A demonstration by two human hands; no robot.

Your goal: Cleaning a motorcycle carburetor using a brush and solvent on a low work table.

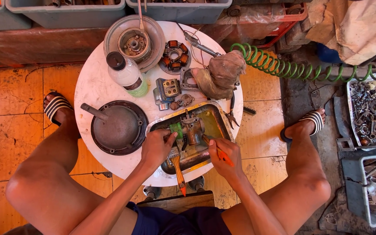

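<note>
Yellowish fluid pools in the metal tray (217, 114), where my left hand (156, 147) pinches the carburetor (191, 129) steady; my right hand (225, 156), clenching an orange-handled tool (217, 150), should probe gently.

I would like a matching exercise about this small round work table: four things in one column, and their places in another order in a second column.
Things:
1. Metal engine part
2. Paintbrush
3. Plastic bottle
4. Dirty rag

Places:
A. Far right of the table
B. In the tray, under the left hand
C. Upright beside the grey disc
D. Over the tray's near rim

Pairs: 1-B, 2-D, 3-C, 4-A
</note>
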